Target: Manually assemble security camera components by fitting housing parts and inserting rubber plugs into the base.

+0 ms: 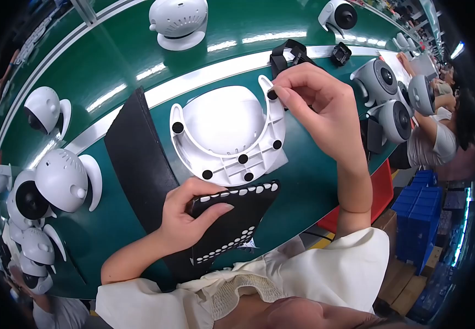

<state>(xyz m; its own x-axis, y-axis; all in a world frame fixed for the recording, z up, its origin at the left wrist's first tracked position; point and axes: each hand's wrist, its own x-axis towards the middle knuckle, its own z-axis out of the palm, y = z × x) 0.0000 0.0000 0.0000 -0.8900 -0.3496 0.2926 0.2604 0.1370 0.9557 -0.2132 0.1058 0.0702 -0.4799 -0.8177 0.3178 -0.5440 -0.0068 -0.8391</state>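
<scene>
A white device [224, 118] with a rounded body lies upside down on the table in front of me, its U-shaped stand [229, 164] turned up. Several round black pads dot the stand. With thumb and forefinger, my right hand [325, 112] pinches at the round black pad [272, 94] on the stand's right tip. In my left hand [188, 216] is a black sheet [237, 219], gripped at its upper left edge between thumb and fingers just below the stand. White round spots line the sheet's upper and lower edges.
A black mat [139, 159] with a raised edge lies left of the device. Finished-looking white devices stand at left [65, 178], far side [178, 22] and right [396, 120]. Black straps [292, 57] lie beyond my right hand. Below the table's right edge are a red bin [380, 189] and blue crates [413, 222].
</scene>
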